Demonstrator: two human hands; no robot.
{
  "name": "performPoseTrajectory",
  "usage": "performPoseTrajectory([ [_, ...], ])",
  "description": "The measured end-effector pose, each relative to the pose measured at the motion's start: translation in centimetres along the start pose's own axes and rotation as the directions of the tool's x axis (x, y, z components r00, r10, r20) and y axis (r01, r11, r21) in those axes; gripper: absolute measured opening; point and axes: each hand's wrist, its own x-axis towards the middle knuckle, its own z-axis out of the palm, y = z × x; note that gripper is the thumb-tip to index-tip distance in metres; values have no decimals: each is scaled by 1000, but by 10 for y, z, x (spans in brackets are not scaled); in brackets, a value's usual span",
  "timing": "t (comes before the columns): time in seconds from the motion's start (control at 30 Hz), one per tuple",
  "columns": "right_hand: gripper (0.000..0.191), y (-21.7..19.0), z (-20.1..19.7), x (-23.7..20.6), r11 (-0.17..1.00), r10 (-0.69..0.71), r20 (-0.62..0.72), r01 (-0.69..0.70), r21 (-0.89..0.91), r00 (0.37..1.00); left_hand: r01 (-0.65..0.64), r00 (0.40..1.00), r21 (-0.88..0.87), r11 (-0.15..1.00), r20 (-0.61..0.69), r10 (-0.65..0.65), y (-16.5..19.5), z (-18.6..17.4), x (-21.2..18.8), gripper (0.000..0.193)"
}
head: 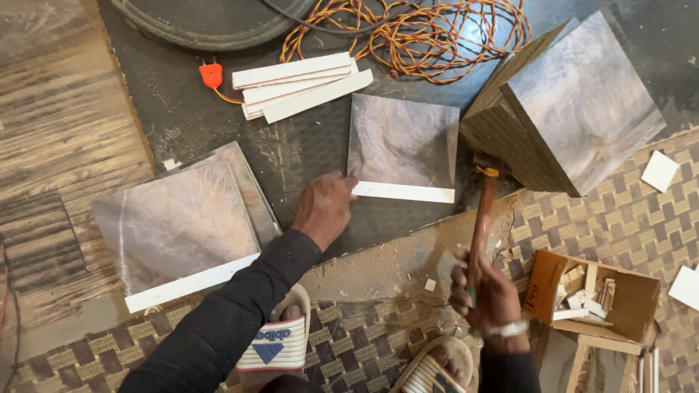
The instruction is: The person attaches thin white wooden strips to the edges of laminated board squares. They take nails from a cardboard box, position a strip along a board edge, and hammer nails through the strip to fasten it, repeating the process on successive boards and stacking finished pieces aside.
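Note:
My left hand (325, 207) rests on the dark mat, its fingertips touching the left end of a white strip (404, 192) that lies along the near edge of a grey square panel (402, 142). In my right hand (486, 291) is the wooden handle of a hammer (480, 222), gripped near its lower end. The handle points up toward the panel's right corner, and the hammer's head sits in shadow beside the tall pile of panels.
A tall pile of grey panels (564, 109) leans at the right. More panels with a white strip (178, 222) lie at the left. White strips (298, 86), an orange plug (211, 75), coiled wire (422, 29), and a cardboard box of wood scraps (593, 295) surround me. My sandalled feet (280, 342) are below.

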Motion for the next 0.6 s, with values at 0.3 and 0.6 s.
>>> performPoseTrajectory([
  [0.3, 38, 61, 54, -19, 312, -580, 190, 432, -847, 792, -149, 958, -4, 989, -247, 143, 5, -5, -2, 22],
  [0.6, 26, 62, 77, -32, 187, -477, 124, 238, -953, 870, -102, 976, -20, 995, -193, 96, 6, -6, -4, 23],
])
